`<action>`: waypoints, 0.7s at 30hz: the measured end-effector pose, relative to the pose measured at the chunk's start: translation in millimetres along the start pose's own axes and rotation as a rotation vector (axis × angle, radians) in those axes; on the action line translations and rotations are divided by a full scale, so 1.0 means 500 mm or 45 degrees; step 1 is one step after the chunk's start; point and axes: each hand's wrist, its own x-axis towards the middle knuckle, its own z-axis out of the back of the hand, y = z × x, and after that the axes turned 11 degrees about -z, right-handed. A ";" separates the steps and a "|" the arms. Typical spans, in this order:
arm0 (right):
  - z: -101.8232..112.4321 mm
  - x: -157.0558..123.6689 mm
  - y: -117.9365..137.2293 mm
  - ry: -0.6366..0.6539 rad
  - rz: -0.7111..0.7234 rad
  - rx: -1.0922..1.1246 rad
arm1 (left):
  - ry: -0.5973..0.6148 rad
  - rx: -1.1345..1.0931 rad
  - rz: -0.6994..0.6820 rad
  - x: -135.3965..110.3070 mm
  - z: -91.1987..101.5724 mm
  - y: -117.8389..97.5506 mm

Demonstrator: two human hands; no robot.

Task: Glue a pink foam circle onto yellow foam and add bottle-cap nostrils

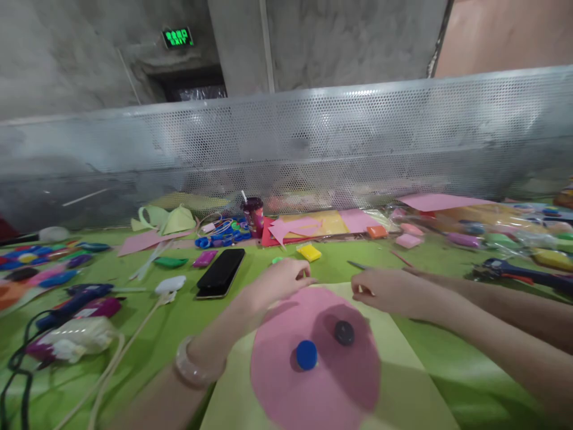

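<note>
A round pink paper [313, 382] lies on a pale green sheet [412, 394] in front of me. On it sit a blue bottle cap [307, 355] and a black cap [344, 332]. My left hand [284, 279], with a clear bangle at the wrist, hovers at the pink paper's far edge, fingers curled into a pinch. My right hand [380, 291] is just right of it, fingers closed too. What either hand pinches is too blurred to name. A thin dark stick [358, 264] lies just beyond the right hand.
A black phone [221, 272] and a yellow clay block [310, 252] lie beyond my hands. Glue guns [74, 301] and cords crowd the left. Scissors, a cup [253, 215] and coloured papers line the perforated metal barrier [313, 149]. A second forearm [492, 298] reaches in from the right.
</note>
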 end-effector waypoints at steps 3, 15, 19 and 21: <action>0.003 0.022 0.031 -0.034 0.032 0.035 | -0.237 0.040 -0.089 0.004 -0.020 0.026; -0.131 0.082 0.042 -0.254 -0.131 0.189 | -0.328 0.028 0.043 0.028 -0.076 0.109; -0.133 0.082 0.046 -0.247 -0.167 0.218 | -0.402 -0.185 0.092 0.034 -0.073 0.100; -0.137 0.084 0.050 -0.255 -0.174 0.229 | -0.444 -0.406 0.137 0.033 -0.072 0.091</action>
